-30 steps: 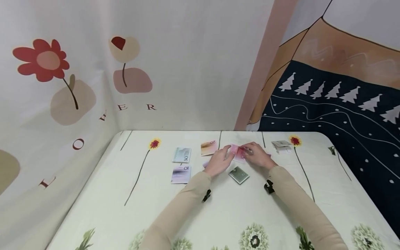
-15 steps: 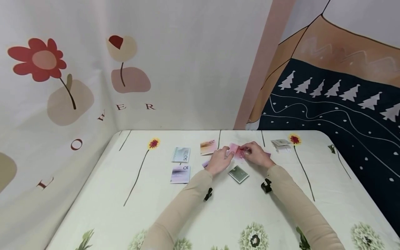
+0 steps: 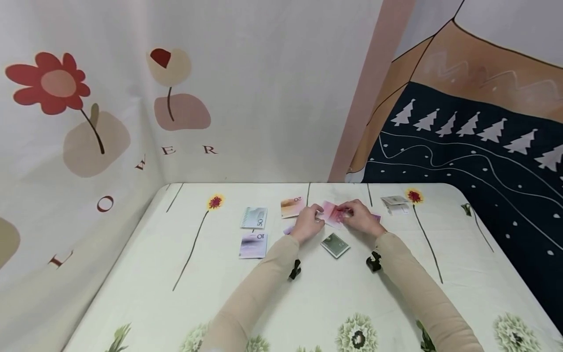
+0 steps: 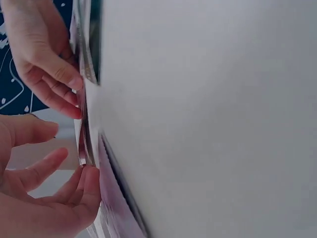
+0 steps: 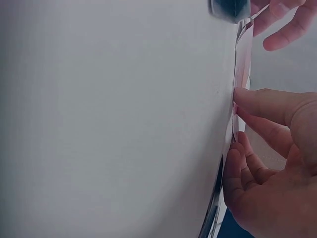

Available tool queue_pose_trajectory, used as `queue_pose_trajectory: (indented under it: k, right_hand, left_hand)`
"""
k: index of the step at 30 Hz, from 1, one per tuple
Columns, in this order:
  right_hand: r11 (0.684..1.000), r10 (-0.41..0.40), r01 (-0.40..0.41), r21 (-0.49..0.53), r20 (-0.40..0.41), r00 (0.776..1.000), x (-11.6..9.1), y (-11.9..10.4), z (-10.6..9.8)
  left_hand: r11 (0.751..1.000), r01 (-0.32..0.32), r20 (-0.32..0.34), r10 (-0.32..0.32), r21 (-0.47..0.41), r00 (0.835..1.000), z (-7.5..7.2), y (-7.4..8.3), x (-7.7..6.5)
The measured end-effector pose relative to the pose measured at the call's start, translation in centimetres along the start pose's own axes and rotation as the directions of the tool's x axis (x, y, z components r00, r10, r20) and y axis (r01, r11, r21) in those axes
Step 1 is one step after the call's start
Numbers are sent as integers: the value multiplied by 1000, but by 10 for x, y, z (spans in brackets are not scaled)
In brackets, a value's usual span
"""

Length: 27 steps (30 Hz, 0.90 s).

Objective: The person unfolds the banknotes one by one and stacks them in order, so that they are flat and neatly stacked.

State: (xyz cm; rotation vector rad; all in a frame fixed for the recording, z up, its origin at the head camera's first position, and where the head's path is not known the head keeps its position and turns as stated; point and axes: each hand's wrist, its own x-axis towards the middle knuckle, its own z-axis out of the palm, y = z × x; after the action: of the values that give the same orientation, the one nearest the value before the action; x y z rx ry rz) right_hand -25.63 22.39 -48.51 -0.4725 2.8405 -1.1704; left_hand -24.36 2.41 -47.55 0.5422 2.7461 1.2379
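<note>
A pink-red banknote (image 3: 331,212) lies on the table between both hands. My right hand (image 3: 360,218) pinches it at its right part, with thumb and index finger meeting at the paper in the right wrist view. At its left edge is my left hand (image 3: 308,224), fingers loosely bent. In the left wrist view, this hand's (image 4: 49,183) lower fingertips touch down by the paper, while thumb and index finger are spread apart. Purple paper (image 3: 288,230) sticks out under the left hand, and another purple edge (image 3: 377,217) shows behind the right. A green banknote (image 3: 335,245) lies nearer me.
Left of the hands lie an orange 20 note (image 3: 292,207), a blue-green 50 note (image 3: 253,217) and a purple 10 note (image 3: 252,245). A folded greyish note (image 3: 395,204) sits at the right. Printed curtains stand behind the flower-patterned tablecloth (image 3: 334,293).
My left hand's fingers have drawn in and bent more at the pink-red banknote's left edge. The right hand keeps its pinch, nearly still. The head view has shifted slightly.
</note>
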Motion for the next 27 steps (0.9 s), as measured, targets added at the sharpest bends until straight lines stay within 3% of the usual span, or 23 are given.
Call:
queue_pose_trajectory:
  k: [6,13,16,20,24,27]
  right_hand:
    - [1000,-9,9,23,-3,1000,-1,-3,2]
    - [1000,0,0,5,-38,999,-4,-7,3]
    - [999,39,-38,11,-62,997,-6,-10,3]
    - [995,93,-89,43,-90,992,-10,-13,3]
    - [992,96,-84,92,-131,987,-15,-18,5]
    - [989,100,-81,127,-159,982,-19,-24,7]
  left_hand:
    - [987,71,-34,-77,-147,996,1,0,4]
    - [959,110,-66,-131,-260,989,3,3,3]
    - [942,119,-86,-153,-313,984,3,2,3]
    - [916,118,-142,-185,-383,972,0,-2,3]
    - [901,114,-205,-216,-419,955,-4,-5,3]
    - [872,123,-227,-256,-474,939,-6,-6,0]
